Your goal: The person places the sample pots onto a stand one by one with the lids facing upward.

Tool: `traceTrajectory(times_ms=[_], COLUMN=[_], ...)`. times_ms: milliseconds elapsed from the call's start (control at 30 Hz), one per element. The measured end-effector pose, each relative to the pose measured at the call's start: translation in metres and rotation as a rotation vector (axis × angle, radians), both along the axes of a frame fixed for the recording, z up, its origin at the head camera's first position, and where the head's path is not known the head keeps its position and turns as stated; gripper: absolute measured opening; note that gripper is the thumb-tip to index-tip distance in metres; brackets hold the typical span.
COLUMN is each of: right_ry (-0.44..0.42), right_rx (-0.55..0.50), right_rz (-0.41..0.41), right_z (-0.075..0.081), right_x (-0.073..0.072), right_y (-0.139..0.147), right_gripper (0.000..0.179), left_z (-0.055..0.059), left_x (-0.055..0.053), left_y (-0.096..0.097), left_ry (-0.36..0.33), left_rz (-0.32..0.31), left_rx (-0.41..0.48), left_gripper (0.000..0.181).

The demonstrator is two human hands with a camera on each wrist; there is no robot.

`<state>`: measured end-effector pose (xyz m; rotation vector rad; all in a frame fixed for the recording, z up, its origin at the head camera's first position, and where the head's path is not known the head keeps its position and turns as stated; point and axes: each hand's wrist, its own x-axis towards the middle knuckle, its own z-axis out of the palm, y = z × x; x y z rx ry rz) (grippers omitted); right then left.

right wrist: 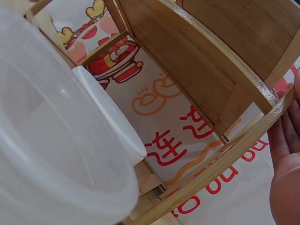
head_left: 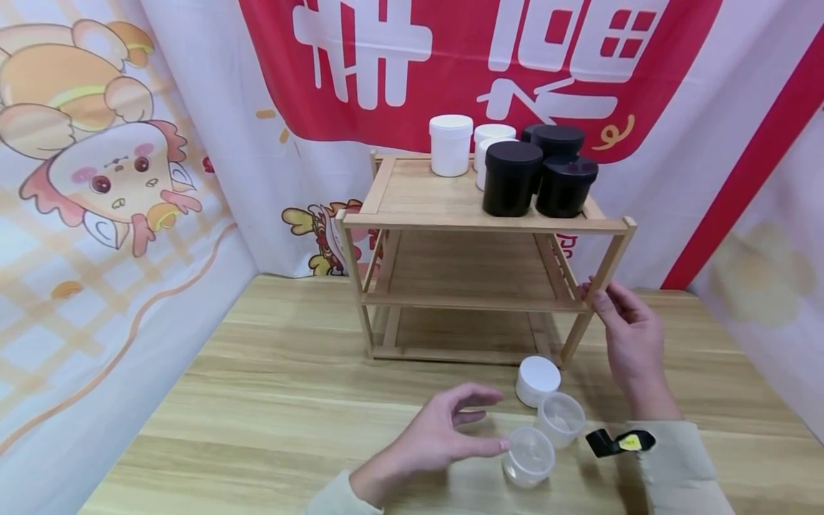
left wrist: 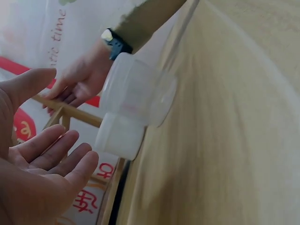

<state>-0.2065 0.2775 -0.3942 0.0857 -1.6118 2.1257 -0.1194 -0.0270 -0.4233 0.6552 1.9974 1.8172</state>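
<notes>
My right hand (head_left: 634, 340) is at the right front post of a three-tier wooden shelf (head_left: 412, 189), thumb and fingers closed around the post. In the right wrist view that hand (right wrist: 288, 154) shows at the right edge, against the shelf's wooden frame (right wrist: 220, 166). Fingers spread and holding nothing, my left hand (head_left: 438, 429) hovers over the table, its thumb tip right at the rim of a clear plastic tub (head_left: 529, 458). A second clear tub (head_left: 561, 418) and a short white jar (head_left: 538, 381) stand in a row behind it.
On the shelf's top tier stand white jars (head_left: 450, 146) and black lidded jars (head_left: 513, 179), grouped towards the right. The shelf stands on a wood-grain table (head_left: 257, 400), near a printed white and red curtain (head_left: 270, 179). A black wrist strap (head_left: 621, 443) sits at the right sleeve.
</notes>
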Motion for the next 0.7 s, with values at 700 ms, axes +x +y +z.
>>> traceTrajectory(times_ms=[700], right_ry=[-0.012], right_rx=[0.001], right_rz=[0.022], right_z=[0.000], right_x=[0.002], right_y=[0.001], right_gripper=[0.043], left_z=[-0.015], left_x=[0.006], left_y=[0.017], left_ry=[-0.016], left_rz=[-0.112], left_rx=[-0.075], left_gripper=[0.069])
